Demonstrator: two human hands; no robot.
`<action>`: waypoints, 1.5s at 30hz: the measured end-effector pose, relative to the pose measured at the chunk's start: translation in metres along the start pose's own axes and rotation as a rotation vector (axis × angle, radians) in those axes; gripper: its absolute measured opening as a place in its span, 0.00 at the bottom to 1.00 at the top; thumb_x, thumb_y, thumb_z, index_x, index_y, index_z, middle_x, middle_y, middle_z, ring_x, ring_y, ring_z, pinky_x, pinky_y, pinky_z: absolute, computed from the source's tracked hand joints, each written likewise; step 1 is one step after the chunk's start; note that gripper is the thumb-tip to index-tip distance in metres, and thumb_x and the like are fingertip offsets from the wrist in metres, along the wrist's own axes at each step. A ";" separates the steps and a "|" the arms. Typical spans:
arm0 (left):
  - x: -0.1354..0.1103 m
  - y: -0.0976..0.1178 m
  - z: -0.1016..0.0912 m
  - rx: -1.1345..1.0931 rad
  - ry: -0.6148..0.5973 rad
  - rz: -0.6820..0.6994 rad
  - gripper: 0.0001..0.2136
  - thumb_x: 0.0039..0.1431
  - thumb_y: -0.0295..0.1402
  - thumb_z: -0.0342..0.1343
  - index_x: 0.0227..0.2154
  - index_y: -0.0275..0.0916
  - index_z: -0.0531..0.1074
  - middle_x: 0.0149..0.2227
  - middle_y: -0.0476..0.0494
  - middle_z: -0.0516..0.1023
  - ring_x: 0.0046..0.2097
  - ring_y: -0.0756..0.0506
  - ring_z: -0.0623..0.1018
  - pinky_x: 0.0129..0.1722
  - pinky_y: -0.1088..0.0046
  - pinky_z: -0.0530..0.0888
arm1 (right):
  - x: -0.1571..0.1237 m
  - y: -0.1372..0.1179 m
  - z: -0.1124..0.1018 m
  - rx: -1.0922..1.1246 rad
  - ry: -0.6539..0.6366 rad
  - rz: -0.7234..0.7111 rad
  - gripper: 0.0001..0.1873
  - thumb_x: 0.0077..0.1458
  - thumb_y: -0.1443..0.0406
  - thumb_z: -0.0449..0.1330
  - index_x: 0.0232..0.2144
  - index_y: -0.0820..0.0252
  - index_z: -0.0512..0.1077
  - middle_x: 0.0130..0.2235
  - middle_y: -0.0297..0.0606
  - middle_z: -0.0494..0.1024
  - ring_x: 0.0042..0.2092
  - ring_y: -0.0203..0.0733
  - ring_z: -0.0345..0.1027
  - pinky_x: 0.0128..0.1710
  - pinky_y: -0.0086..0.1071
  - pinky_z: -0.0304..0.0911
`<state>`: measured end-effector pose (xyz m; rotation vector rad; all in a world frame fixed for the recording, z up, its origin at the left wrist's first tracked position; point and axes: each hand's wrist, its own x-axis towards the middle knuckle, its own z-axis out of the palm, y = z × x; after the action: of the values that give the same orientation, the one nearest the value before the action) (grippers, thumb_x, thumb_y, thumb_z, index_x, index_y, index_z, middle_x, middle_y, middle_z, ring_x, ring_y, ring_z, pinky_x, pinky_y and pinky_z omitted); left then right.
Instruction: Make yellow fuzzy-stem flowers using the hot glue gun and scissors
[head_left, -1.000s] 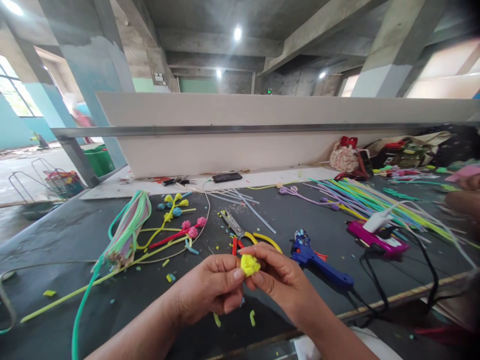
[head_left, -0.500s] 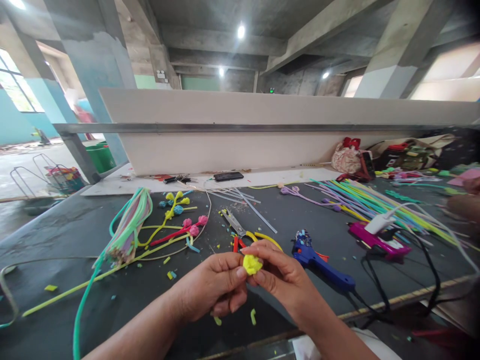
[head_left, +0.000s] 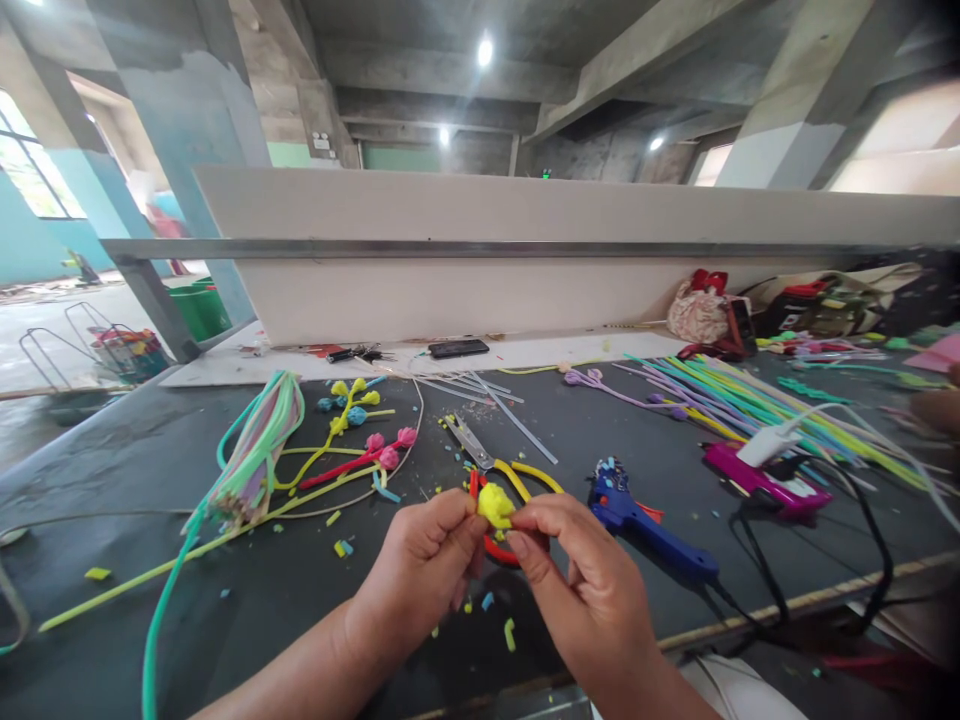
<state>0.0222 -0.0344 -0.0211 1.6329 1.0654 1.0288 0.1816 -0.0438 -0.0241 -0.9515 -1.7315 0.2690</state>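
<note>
A small bright-yellow chenille-stem flower bud is held up over the near part of the table. My left hand pinches its left side between thumb and fingers. From the right, the thumb and forefinger of my right hand close on a short end at the bud's lower edge. Just beyond lie pliers with yellow-and-red handles, partly hidden behind the bud and hands. A blue glue gun rests to the right of my right hand.
Finished stems with pink buds and yellow buds lie left of the pliers, near a bundle of pale chenille stems. A magenta power strip with cables is at right. A phone lies at the back.
My hands have drawn slightly apart, and the right fingers have shifted from around the bud to its lower right edge. More of the bud shows, and it sits slightly higher.
</note>
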 end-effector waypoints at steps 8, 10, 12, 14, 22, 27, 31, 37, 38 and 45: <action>-0.001 0.000 0.001 0.122 -0.003 0.032 0.17 0.62 0.37 0.45 0.18 0.37 0.60 0.16 0.55 0.61 0.17 0.56 0.62 0.18 0.82 0.59 | 0.003 -0.002 0.002 -0.128 0.066 -0.162 0.05 0.53 0.73 0.58 0.29 0.59 0.70 0.29 0.35 0.74 0.32 0.36 0.68 0.33 0.30 0.65; -0.002 0.000 0.001 0.129 -0.019 0.036 0.17 0.62 0.37 0.44 0.18 0.37 0.59 0.16 0.55 0.61 0.16 0.57 0.61 0.18 0.82 0.59 | 0.003 -0.003 0.001 -0.131 0.068 -0.177 0.06 0.53 0.74 0.57 0.29 0.60 0.70 0.29 0.36 0.73 0.33 0.36 0.67 0.34 0.31 0.65; -0.002 0.001 0.000 0.130 -0.036 0.035 0.18 0.62 0.37 0.44 0.18 0.37 0.59 0.16 0.55 0.61 0.16 0.57 0.61 0.18 0.82 0.59 | 0.003 -0.004 0.000 -0.136 0.064 -0.199 0.07 0.52 0.75 0.57 0.29 0.60 0.69 0.29 0.37 0.73 0.33 0.37 0.67 0.35 0.32 0.64; -0.003 0.002 0.000 0.132 -0.051 0.023 0.18 0.62 0.37 0.44 0.18 0.37 0.59 0.16 0.55 0.61 0.16 0.57 0.61 0.18 0.82 0.59 | 0.004 -0.006 -0.001 -0.147 0.061 -0.231 0.08 0.52 0.76 0.56 0.29 0.60 0.68 0.28 0.36 0.73 0.32 0.37 0.66 0.36 0.34 0.63; 0.000 0.002 0.002 -0.058 -0.047 -0.133 0.16 0.60 0.40 0.47 0.19 0.38 0.58 0.17 0.54 0.64 0.14 0.57 0.62 0.13 0.84 0.56 | 0.006 0.001 -0.007 -0.141 0.002 -0.129 0.06 0.54 0.73 0.57 0.29 0.58 0.68 0.30 0.33 0.74 0.33 0.35 0.68 0.36 0.30 0.63; 0.004 -0.002 -0.006 -0.366 -0.216 -0.233 0.14 0.59 0.41 0.50 0.23 0.36 0.64 0.16 0.53 0.67 0.12 0.58 0.59 0.10 0.85 0.54 | 0.008 0.005 -0.013 -0.009 -0.026 0.051 0.04 0.56 0.69 0.57 0.29 0.56 0.69 0.30 0.31 0.73 0.32 0.34 0.68 0.33 0.26 0.63; 0.005 -0.009 -0.015 -0.713 -0.441 -0.283 0.13 0.55 0.40 0.55 0.25 0.34 0.68 0.14 0.53 0.65 0.10 0.59 0.54 0.07 0.84 0.50 | 0.007 0.004 -0.015 0.095 -0.037 0.069 0.03 0.56 0.68 0.57 0.32 0.55 0.69 0.32 0.31 0.72 0.34 0.35 0.68 0.35 0.27 0.63; 0.005 -0.017 -0.018 -0.943 -0.665 -0.338 0.11 0.54 0.35 0.57 0.24 0.32 0.68 0.14 0.52 0.65 0.10 0.60 0.49 0.07 0.84 0.48 | 0.004 0.001 -0.014 0.199 -0.072 0.060 0.06 0.56 0.70 0.56 0.34 0.54 0.69 0.32 0.32 0.71 0.34 0.34 0.66 0.35 0.27 0.63; 0.005 -0.019 -0.018 -0.949 -0.682 -0.348 0.10 0.55 0.34 0.56 0.24 0.32 0.68 0.14 0.51 0.65 0.10 0.60 0.49 0.07 0.84 0.49 | 0.004 0.000 -0.014 0.215 -0.080 0.043 0.07 0.56 0.71 0.56 0.35 0.53 0.70 0.33 0.32 0.71 0.35 0.34 0.66 0.35 0.27 0.63; 0.006 -0.027 -0.017 -0.993 -0.748 -0.387 0.10 0.54 0.34 0.56 0.22 0.32 0.67 0.12 0.52 0.63 0.10 0.59 0.50 0.07 0.83 0.52 | 0.002 -0.001 -0.018 0.379 -0.238 0.017 0.10 0.59 0.68 0.55 0.41 0.51 0.71 0.36 0.36 0.72 0.37 0.37 0.65 0.38 0.32 0.64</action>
<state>0.0029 -0.0190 -0.0419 0.7981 0.2337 0.4553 0.1969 -0.0481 -0.0148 -0.6752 -1.8017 0.7185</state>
